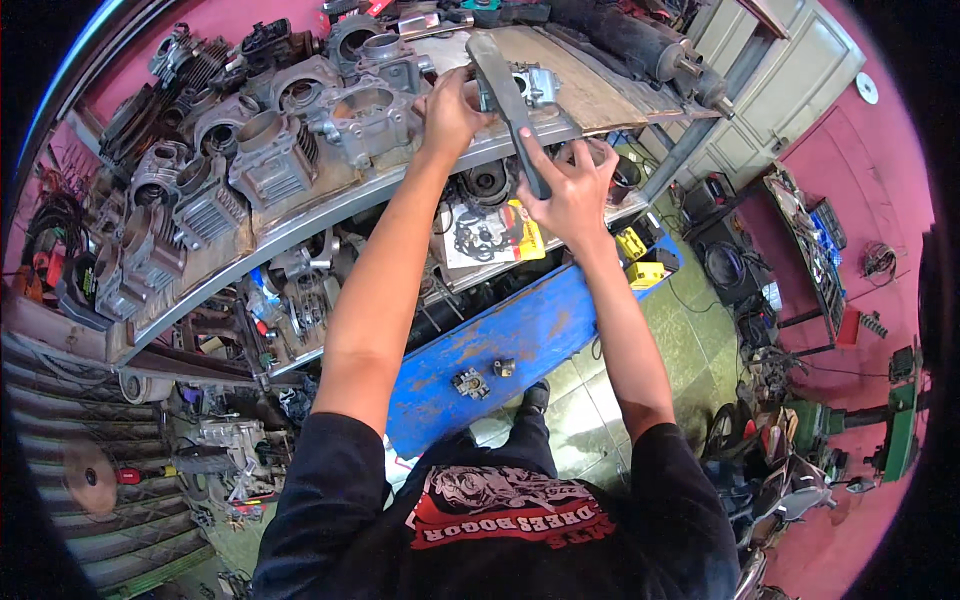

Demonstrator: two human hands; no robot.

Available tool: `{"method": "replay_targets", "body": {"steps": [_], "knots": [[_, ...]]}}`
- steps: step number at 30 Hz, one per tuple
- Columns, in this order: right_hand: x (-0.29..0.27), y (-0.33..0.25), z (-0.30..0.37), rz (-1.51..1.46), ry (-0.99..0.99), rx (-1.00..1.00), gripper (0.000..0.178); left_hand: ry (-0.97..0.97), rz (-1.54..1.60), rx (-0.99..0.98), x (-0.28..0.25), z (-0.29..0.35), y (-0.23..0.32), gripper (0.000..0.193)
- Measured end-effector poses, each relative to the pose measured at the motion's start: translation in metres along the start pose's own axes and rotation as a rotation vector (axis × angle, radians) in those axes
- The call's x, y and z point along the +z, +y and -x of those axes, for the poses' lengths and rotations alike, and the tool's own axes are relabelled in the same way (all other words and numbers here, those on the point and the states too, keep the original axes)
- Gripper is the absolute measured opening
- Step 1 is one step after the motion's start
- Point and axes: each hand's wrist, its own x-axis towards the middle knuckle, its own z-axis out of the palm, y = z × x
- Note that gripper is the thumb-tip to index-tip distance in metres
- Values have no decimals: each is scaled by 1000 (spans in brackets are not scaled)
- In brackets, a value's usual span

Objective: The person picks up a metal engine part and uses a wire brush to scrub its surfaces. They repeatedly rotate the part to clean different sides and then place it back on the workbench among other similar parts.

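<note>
My right hand is closed round the narrow dark handle of a long flat grey brush-like tool, index finger laid along it. The wide end of the tool points away from me, over the bench edge. Just left of it, my left hand curls its fingers at the side of a small silver engine part. The tool covers the middle of that part and most of where my fingers meet it. Left of my left hand stands a grey engine cylinder block.
Several used cylinder blocks crowd the metal-edged bench on the left. A dark exhaust muffler lies at the back right. Below are a gasket set and a blue bench carrying a small carburetor-like part.
</note>
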Motion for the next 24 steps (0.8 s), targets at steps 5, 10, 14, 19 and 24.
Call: {"method": "replay_targets", "body": {"steps": [5, 10, 14, 19, 24], "knots": [[-6, 11, 35, -42, -59, 4, 68, 47, 0, 20, 0, 2, -3, 87], [-14, 7, 16, -54, -60, -33, 65, 6, -74, 9, 0, 2, 2, 86], [-6, 15, 18, -56, -63, -60, 66, -62, -37, -51, 0, -1, 1, 85], [-11, 13, 46, -89, -95, -37, 67, 7, -96, -12, 6, 3, -6, 85], [-9, 12, 19, -2, -109, -31, 66, 5, -27, -42, 4, 1, 1, 85]]}}
